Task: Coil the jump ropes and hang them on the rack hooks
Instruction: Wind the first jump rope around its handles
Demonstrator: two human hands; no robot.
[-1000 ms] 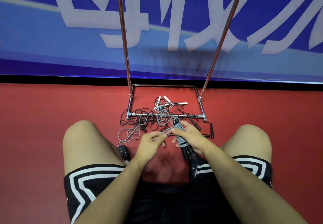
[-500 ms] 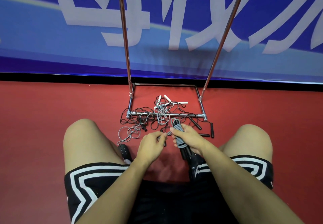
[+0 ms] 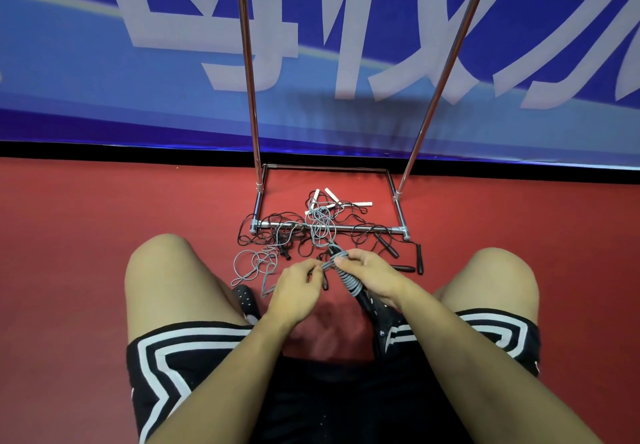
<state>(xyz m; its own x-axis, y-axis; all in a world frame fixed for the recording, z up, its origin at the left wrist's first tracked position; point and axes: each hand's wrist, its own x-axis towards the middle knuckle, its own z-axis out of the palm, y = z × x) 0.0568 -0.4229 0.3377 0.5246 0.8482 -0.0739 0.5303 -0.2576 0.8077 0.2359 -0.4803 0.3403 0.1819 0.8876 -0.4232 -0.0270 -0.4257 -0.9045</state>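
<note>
at the centre of the frame the right hand (image 3: 372,275) is curling its fingers round a black handle wrapped in grey cord coils (image 3: 347,279), thumb lying on top of the wraps. the left hand (image 3: 298,289) is pinching the loose grey cord (image 3: 327,265) just beside them. tangled black and grey ropes (image 3: 298,236) are lying over the chrome rack base bar (image 3: 363,228), above the hands.

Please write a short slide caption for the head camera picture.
Seated person's right hand holds a grey jump rope while left hand winds it.

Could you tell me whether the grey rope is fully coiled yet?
Partly: grey rope wraps the black handles; its tail lies loose on the floor.
</note>
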